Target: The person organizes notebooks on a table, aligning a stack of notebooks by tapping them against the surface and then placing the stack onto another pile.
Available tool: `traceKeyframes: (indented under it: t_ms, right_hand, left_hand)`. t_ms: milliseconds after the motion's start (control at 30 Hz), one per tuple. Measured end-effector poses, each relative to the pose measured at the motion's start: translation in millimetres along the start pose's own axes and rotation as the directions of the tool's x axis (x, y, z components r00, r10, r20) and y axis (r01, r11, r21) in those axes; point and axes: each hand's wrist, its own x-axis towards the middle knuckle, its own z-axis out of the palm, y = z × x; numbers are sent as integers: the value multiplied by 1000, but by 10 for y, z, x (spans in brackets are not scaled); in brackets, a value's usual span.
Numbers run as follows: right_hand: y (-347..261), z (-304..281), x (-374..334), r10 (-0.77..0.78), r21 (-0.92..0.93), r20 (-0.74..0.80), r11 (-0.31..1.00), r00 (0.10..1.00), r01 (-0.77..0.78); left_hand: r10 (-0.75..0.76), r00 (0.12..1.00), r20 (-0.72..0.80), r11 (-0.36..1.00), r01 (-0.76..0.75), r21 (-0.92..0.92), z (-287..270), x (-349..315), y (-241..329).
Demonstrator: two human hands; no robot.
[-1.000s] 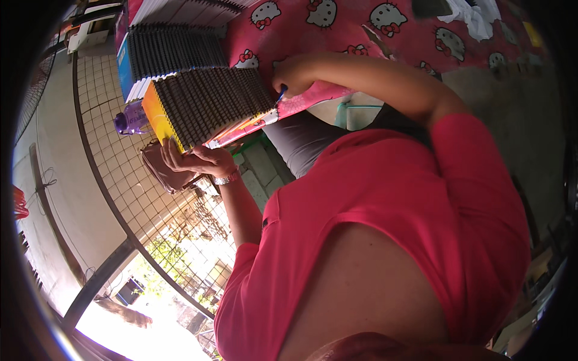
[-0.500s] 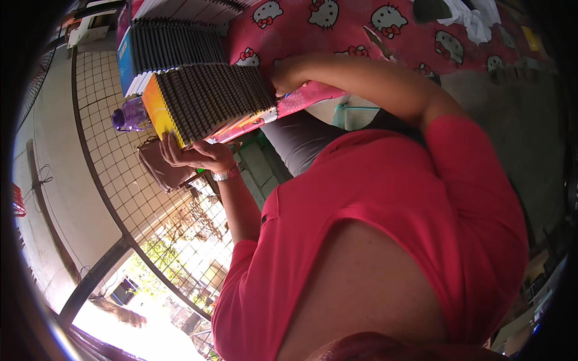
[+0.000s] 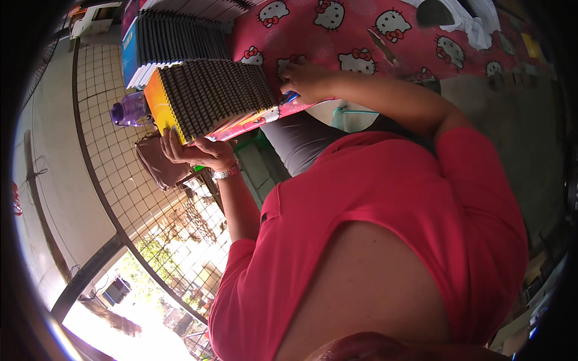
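A row of spiral-bound notebooks [image 3: 217,99] with black coils facing up and a yellow-orange cover at its left end stands on the pink tablecloth [image 3: 346,30]. My left hand [image 3: 195,151] grips the near left corner of that row, fingers against the yellow cover and thumb along the near side. Just off the row's right end, my right hand [image 3: 306,82] is closed around a small blue object [image 3: 291,96], mostly hidden by the fingers. Behind stands a second row of spiral notebooks [image 3: 177,39] with a blue cover, which neither hand touches.
More spiral notebooks [image 3: 192,6] stand farther back. A purple bottle [image 3: 129,110] and a brown bag [image 3: 159,162] are left of the rows, beside a wire mesh [image 3: 99,120]. White plastic [image 3: 475,24] lies at the far right of the table.
My right hand has drawn away to the right from the row's end, and the blue object shows more. My left hand keeps its hold on the corner.
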Motion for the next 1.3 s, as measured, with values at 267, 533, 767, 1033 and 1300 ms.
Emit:
traceKeyframes:
  t_ms: [267, 533, 767, 1033, 1300]
  right_hand:
    - [-127, -308, 470, 196, 86, 480, 960, 855, -268]
    - [-13, -282, 362, 177, 63, 338, 976, 925, -210]
    - [154, -176, -279, 298, -12, -447, 941, 843, -339]
    - [-341, 522, 304, 649, 872, -200, 459, 734, -168]
    - [-501, 897, 408, 722, 886, -95, 376, 686, -273]
  left_hand:
    - [-29, 999, -17, 999, 28, -38, -4, -9, -19]
    - [-20, 997, 74, 1000, 18, 22, -81, 61, 65]
    - [-197, 940, 280, 958, 245, -148, -257, 174, 203]
    - [-496, 486, 720, 600, 791, -121, 24, -1658, -551]
    - [-119, 521, 845, 791, 564, -237, 480, -1461, -670]
